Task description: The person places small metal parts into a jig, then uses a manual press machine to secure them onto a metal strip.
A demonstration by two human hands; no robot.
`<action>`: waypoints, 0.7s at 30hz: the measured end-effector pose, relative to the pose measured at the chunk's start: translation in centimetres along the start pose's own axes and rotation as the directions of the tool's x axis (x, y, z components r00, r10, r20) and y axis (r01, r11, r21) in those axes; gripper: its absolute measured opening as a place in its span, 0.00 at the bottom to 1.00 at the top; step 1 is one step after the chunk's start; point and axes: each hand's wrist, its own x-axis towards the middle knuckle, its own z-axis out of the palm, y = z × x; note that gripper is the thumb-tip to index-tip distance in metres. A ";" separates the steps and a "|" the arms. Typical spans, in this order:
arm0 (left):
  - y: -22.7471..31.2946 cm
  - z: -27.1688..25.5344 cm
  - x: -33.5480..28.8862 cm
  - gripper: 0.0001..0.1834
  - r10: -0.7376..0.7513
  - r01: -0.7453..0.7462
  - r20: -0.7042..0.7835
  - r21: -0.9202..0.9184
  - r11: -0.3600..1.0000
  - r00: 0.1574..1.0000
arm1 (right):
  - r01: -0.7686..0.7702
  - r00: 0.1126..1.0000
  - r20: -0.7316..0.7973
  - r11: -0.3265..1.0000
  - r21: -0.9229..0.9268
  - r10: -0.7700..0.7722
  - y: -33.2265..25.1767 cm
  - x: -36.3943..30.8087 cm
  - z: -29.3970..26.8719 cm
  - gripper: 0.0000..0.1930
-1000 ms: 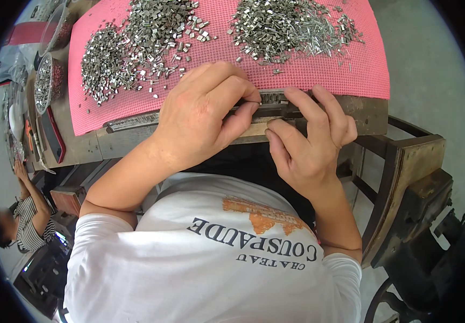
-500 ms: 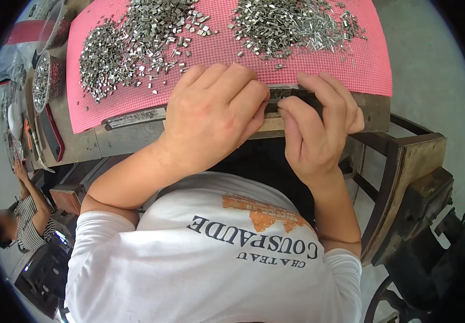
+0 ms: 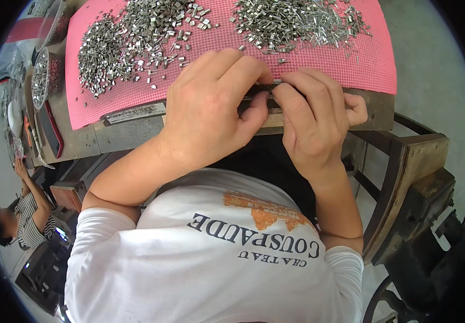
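Note:
At the front edge of the bench, both my hands bend over a long dark strip (image 3: pixel 135 114) with a pale top face. My left hand (image 3: pixel 205 107) is curled, its forefinger over the strip's far side and its thumb on the near side. Close beside it, my right hand (image 3: pixel 316 116) has its fingers bent down at the strip, fingertips nearly meeting the left ones. Whatever the fingertips hold is hidden. Beyond the hands, heaps of small silvery metal pieces (image 3: pixel 151 32) and thin metal pins (image 3: pixel 324 27) lie on a pink mesh mat (image 3: pixel 216 43).
To the left stand a clear tub of small parts (image 3: pixel 41 81) and a red-edged dark phone-like slab (image 3: pixel 51 132). Another person (image 3: pixel 33 215) in a striped top sits at the far left. A wooden frame (image 3: pixel 404 177) stands at the right, by the bench's end.
My left thumb and forefinger have spread from a close pinch, the forefinger moving to the strip's far side. My right fingers have shifted slightly left, toward the left hand.

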 end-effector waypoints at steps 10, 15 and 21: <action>-0.1 0.1 -0.1 0.19 -0.017 0.017 -0.006 -0.057 0.998 1.000 | -0.019 0.997 0.080 0.995 0.097 0.012 0.5 0.9 -1.2 0.10; -0.1 0.1 -0.3 0.19 -0.016 0.015 -0.003 -0.052 0.999 1.000 | -0.179 0.981 0.126 0.939 0.292 0.147 0.9 0.8 -2.0 0.12; 0.1 0.8 -0.3 0.19 -0.016 0.015 -0.025 -0.029 0.999 1.000 | -0.177 0.984 0.084 0.947 0.269 0.160 1.0 0.6 -1.3 0.12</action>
